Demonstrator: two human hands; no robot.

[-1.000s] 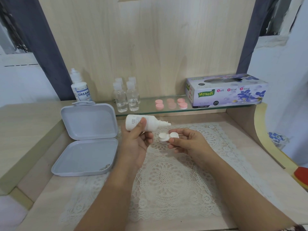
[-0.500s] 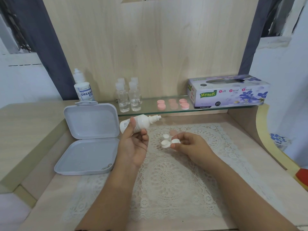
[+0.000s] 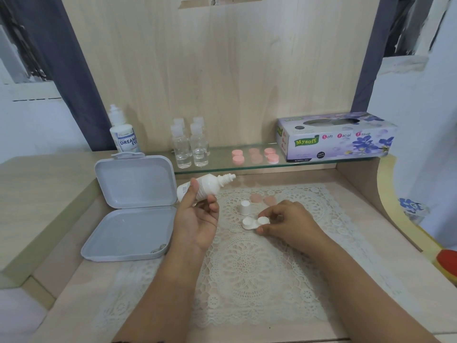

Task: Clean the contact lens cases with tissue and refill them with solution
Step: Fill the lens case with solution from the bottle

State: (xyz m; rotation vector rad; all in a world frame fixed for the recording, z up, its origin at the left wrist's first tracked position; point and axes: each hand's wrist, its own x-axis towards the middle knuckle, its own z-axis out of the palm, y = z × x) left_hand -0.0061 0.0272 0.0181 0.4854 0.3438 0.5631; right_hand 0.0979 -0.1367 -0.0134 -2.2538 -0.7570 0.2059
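Right now my left hand [image 3: 197, 216] grips the small white solution bottle [image 3: 204, 188], thumb across its body and fingers curled beneath, nozzle uncapped and tilted up toward the glass shelf [image 3: 222, 167] at the back. My right hand [image 3: 284, 224] pinches the white contact lens case [image 3: 256, 222] at its right-hand well, thumb and fingertips closed on it, holding it down on the lace mat [image 3: 247, 268] near the mat's far edge. The bottle's white cap [image 3: 245, 207] stands just beside the case, toward the back.

I judge this to be the refill step: the case looks open, though I cannot tell whether any solution sits in the wells. Next I would need to bring the nozzle over a well, tip it down and squeeze gently, keeping the case level and steady so nothing spills onto the lace. The pink lids [image 3: 262, 200] lie on the mat behind the case, ready for closing. The tissue box [image 3: 336, 139] sits at the shelf's right end.
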